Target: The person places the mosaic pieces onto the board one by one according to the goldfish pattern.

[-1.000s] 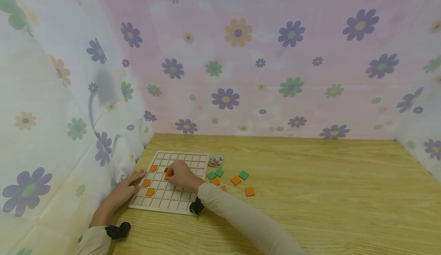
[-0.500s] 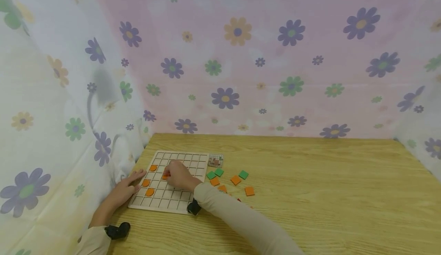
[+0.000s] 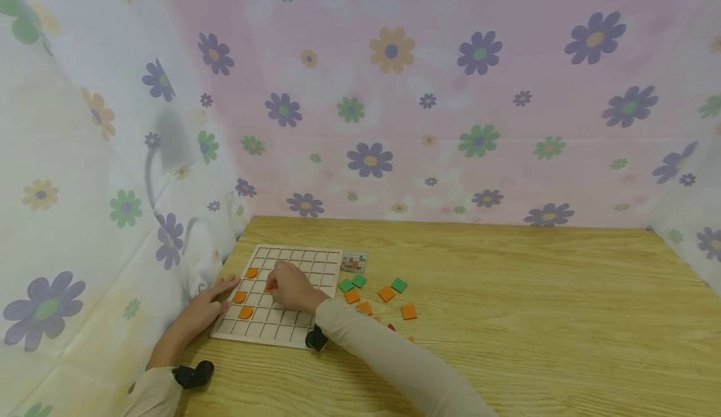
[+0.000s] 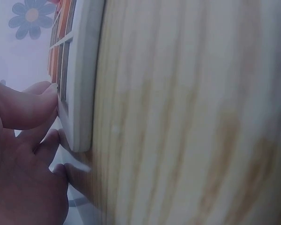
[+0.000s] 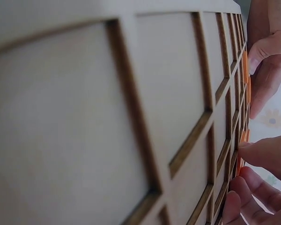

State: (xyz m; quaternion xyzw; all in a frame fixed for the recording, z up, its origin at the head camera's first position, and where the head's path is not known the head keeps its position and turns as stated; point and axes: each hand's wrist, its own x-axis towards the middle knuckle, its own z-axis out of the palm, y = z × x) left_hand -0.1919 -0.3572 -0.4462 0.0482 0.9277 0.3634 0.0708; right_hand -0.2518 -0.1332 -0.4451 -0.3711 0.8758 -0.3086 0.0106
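A pale wooden grid board [image 3: 281, 329] lies at the left of the table. My left hand [image 3: 204, 309] rests at its left edge with fingers extended; in the left wrist view the thumb [image 4: 35, 105] touches the rim. Three orange rounded pieces [image 3: 245, 312] sit in cells near that side. My right hand [image 3: 293, 287] is over the middle of the board, its thumb and fingers pinching a small orange tile [image 5: 240, 164] low against the grid. Most of this tile is hidden by the fingers.
A small patterned card [image 3: 354, 261] lies by the board's upper right corner. Right of the board are loose green tiles [image 3: 398, 285] and orange tiles [image 3: 408, 312], with a red piece [image 3: 391, 327] partly behind the right sleeve. Floral cloth [image 3: 366, 123] walls the table's back and sides.
The right hand has shifted slightly left on the board. The red piece seen at its fingertips a second ago is now hidden. The left hand stays in place.
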